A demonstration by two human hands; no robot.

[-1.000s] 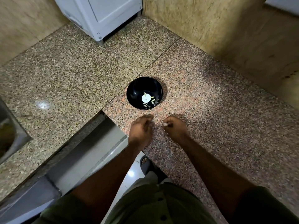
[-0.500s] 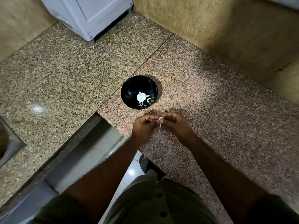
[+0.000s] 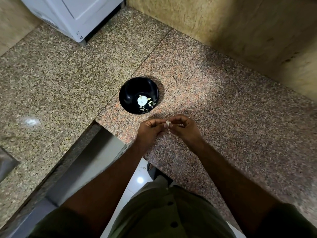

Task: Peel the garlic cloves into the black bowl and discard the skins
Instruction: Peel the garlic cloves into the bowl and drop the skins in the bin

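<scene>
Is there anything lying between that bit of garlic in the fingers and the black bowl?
Nothing visible. Only bare countertop lies between the garlic clove, pinched by the left hand and right hand, and the black bowl.

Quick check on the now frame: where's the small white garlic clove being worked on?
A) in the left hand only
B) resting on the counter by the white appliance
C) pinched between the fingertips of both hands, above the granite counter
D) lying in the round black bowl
C: the small white garlic clove sits pinched between the left hand and right hand, nearer the person than the round black bowl.
</scene>
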